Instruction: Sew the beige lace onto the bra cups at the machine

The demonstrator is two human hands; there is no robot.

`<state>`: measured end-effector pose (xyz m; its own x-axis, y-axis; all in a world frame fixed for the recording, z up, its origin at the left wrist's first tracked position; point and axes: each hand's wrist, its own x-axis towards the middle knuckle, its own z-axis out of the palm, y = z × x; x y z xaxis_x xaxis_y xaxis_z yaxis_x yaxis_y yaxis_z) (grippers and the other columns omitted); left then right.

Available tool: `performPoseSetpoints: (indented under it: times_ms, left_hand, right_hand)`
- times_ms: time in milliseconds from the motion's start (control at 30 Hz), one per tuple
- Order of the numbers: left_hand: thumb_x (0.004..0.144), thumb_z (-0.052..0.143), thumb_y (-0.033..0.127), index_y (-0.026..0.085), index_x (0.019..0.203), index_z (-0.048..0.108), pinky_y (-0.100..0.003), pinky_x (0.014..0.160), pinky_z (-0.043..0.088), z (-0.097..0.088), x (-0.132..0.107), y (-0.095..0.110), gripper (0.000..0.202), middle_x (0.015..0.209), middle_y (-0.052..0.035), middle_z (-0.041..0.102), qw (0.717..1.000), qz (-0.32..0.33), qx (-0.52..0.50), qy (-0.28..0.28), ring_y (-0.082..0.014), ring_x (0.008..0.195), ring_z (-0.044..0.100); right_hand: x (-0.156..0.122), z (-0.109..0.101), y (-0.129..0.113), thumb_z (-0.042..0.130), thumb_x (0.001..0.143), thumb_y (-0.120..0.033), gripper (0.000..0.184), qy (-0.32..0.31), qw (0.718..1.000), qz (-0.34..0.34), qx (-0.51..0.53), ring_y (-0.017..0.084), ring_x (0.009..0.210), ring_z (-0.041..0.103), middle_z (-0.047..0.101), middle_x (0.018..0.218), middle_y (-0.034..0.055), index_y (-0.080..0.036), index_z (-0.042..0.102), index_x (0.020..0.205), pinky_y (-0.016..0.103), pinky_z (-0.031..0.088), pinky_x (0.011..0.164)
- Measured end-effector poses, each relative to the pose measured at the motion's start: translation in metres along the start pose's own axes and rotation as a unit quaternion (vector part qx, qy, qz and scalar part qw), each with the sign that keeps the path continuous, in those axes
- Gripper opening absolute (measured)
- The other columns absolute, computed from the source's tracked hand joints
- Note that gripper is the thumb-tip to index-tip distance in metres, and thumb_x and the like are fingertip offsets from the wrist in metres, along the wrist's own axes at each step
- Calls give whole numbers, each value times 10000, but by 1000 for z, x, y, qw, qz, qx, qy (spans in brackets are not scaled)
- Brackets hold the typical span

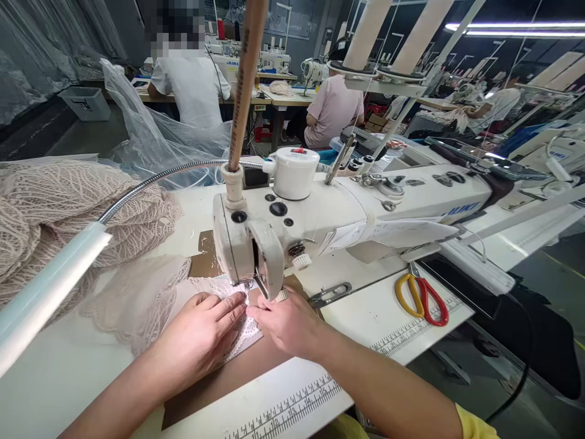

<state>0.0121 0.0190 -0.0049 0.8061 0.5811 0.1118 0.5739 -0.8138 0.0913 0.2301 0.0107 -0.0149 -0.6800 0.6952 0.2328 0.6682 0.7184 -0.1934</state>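
My left hand (205, 332) lies flat on a piece of pale pink lace fabric (183, 296), its fingertips close to the needle of a white sewing machine (292, 225). The scalloped lace edge shows below my left fingers. My right hand (292, 323) is on the other side of the needle, beside the machine head. Its thumb and index finger are closed at the fabric's edge. The presser foot (248, 285) is partly hidden by my fingers and the machine head. Under the fabric lies a brown sheet (228, 385) on the white table.
Left lies a large heap of lace (82, 207), with a lamp tube (55, 292) in front of it. Right are red-and-yellow-handled scissors (421, 299), thread snips (331, 294) and a printed ruler (297, 405). A brown pole (247, 85) rises by the machine head. Other people sit at machines behind.
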Motion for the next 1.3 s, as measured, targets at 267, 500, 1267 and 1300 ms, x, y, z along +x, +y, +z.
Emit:
performPoseSetpoints:
  times_ms: [267, 500, 1267, 1300]
  left_hand:
    - [936, 405, 240, 149, 1149, 630, -393, 744, 484, 3, 5, 11, 323, 1232, -115, 624, 999, -38, -1, -3, -237, 845, 573]
    - [935, 392, 261, 132, 1195, 605, -415, 767, 486, 3, 8, 7, 359, 1219, -150, 606, 997, -62, -36, -24, -248, 856, 529]
    - [958, 342, 417, 195, 884, 569, -239, 631, 435, -11, -4, -17, 326, 775, -4, 591, 895, -187, -398, -75, -153, 694, 542]
    - [959, 340, 424, 194, 888, 562, -241, 645, 430, -10, -4, -18, 328, 792, -5, 592, 891, -188, -405, -78, -153, 710, 540]
  right_hand:
    - [-3, 2, -3, 531, 766, -80, 135, -16, 999, 30, -2, 171, 760, 421, 547, 746, 16, -186, 571, 841, 307, 261, 634]
    - [0, 3, -4, 477, 801, -85, 231, -1, 998, 54, -25, 195, 806, 461, 598, 847, 45, -184, 603, 968, 327, 306, 694]
    - [10, 3, 2, 576, 851, -219, 206, 25, 993, 101, 62, 160, 761, 555, 664, 896, 18, -229, 659, 1040, 255, 340, 664]
    - [11, 3, 1, 576, 857, -223, 148, 33, 993, 96, 63, 147, 729, 548, 662, 846, 9, -220, 674, 968, 248, 327, 640]
